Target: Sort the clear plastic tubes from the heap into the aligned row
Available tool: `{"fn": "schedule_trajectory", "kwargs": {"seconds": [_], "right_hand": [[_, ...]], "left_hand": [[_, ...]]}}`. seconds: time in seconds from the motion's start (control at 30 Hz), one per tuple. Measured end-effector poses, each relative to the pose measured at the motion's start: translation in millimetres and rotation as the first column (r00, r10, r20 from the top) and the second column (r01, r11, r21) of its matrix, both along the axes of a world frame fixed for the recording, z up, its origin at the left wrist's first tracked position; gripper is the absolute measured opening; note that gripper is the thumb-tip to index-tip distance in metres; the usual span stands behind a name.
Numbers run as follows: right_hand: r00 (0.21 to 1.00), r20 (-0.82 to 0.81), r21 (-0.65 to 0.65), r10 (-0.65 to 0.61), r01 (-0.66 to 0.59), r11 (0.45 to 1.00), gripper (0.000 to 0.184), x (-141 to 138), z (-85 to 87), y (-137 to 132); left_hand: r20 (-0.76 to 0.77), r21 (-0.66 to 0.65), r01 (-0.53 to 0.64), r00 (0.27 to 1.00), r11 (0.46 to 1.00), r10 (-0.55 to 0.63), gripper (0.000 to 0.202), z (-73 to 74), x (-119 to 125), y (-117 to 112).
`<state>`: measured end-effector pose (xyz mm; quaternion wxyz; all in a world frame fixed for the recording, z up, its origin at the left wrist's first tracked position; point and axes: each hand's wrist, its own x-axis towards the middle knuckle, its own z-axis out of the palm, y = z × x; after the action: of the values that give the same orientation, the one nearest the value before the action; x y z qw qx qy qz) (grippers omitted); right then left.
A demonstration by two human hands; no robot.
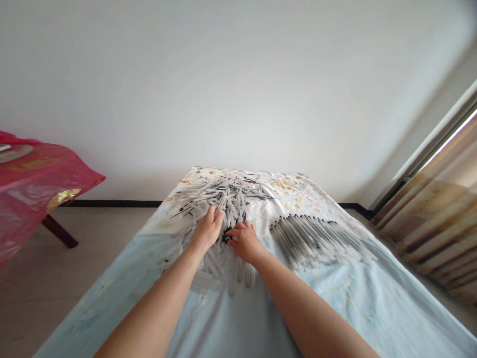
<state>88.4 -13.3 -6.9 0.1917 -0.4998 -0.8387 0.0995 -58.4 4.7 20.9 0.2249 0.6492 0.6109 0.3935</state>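
Note:
A loose heap of slim whitish pen-like tubes (234, 191), mixed with thin black sticks, spreads over the middle of the cloth-covered table. At the heap's near left, my left hand (208, 226) is closed, with a pale tube jutting up from between thumb and fingers. My right hand (246, 241) reaches in from the other side, fingers bent and pinched at a small black piece (225, 234). Several pale tubes (231, 278) stick out below the hands toward me. To the right lies a neat row of pens (316, 241), side by side, dark ends pointing away.
The table's cloth (331, 303) is pale blue near me and flowered white farther off, with wrinkles. A second table under a red cover (44, 174) stands at left. A white wall (238, 89) rises behind, and a patterned curtain (439, 223) hangs at right.

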Motion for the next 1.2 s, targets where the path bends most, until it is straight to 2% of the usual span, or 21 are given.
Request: {"fn": "schedule_trajectory", "kwargs": {"seconds": [0.13,0.33,0.7,0.87,1.07,1.2], "right_hand": [[1.000,-0.009,0.011,0.003,-0.003,1.000,0.022,-6,-1.7,2],[0.992,-0.018,0.054,0.126,-0.124,0.991,0.028,-20,-3.7,-5],[0.982,0.153,-0.081,0.114,-0.102,0.991,0.029,-7,10.6,-20],[0.993,0.025,-0.141,0.114,-0.109,0.984,0.041,0,5.6,-23],[0.997,-0.028,-0.135,0.079,-0.082,0.988,0.022,6,0.7,-21],[0.974,-0.211,-0.082,0.077,-0.096,0.992,0.018,10,6.8,-23]], "left_hand": [[-0.013,0.036,-0.022,1.000,0.999,0.023,0.027,1.8,1,-3],[-0.007,0.049,-0.043,0.999,0.998,0.043,0.026,-2.0,0,0],[-0.076,0.049,0.017,0.997,0.999,-0.013,0.025,-1.1,7,-5],[-0.112,0.074,0.032,0.993,0.997,-0.024,0.025,-1.3,10,-7],[-0.131,0.044,0.045,0.991,0.998,-0.039,0.023,0.6,14,-10],[-0.112,0.057,0.099,0.989,0.993,-0.092,0.024,-1.7,14,-10]]}}
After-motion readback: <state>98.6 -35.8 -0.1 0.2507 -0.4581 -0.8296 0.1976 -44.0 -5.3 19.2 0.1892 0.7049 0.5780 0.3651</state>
